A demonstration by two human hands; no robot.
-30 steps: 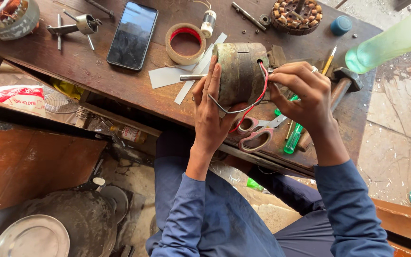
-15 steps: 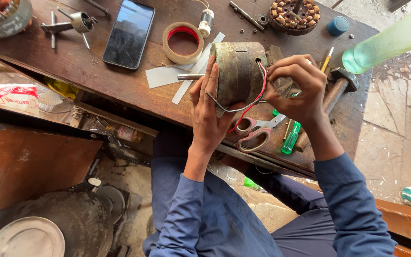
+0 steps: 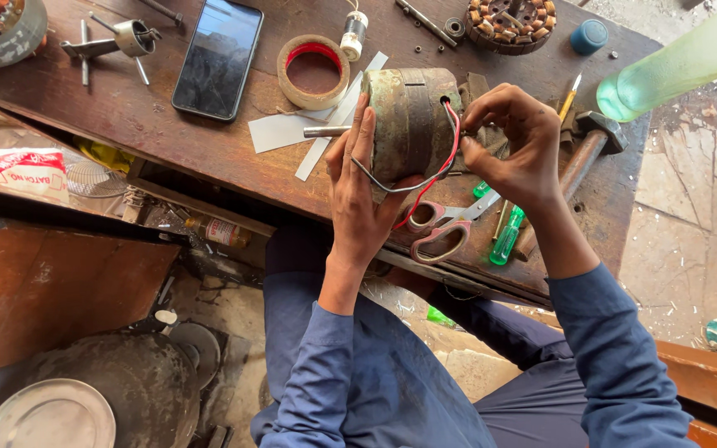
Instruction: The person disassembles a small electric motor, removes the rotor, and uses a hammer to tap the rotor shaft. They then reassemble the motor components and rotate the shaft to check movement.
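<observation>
Since the earlier frames little has shifted: the right hand (image 3: 512, 149) stays at the motor housing's right end, and the left hand (image 3: 358, 195) keeps its grip on the body.

The motor housing (image 3: 412, 120), a worn greenish-brown cylinder, is held just above the wooden workbench (image 3: 151, 124), near the front edge. It lies between the two hands: the left hand sits at its 8 o'clock, fingers wrapped up the left side and thumb under the lower edge, closed on the housing. The right hand sits at its 3 o'clock, fingers curled and pinched together at the housing's end face; what the fingertips pinch cannot be told.

A red wire (image 3: 444, 162) leaves a hole near the top of the housing and runs down toward 6 o'clock, beside a grey wire (image 3: 392, 187) looping across the lower edge.

Scissors (image 3: 441, 231) with pink handles lie on the bench at 6 o'clock from the housing, just below the hands. A green-handled screwdriver (image 3: 507, 236) lies at 5 o'clock, beside a hammer (image 3: 587, 149) at 3 o'clock, beyond the right hand. A roll of tape (image 3: 313, 72) rests at 10 o'clock, with white strips (image 3: 280, 130) at 9 o'clock, close to the left fingertips. A black phone (image 3: 217, 56) lies further toward 10 o'clock, well apart. A wound stator (image 3: 512, 23) sits at 1 o'clock.
</observation>
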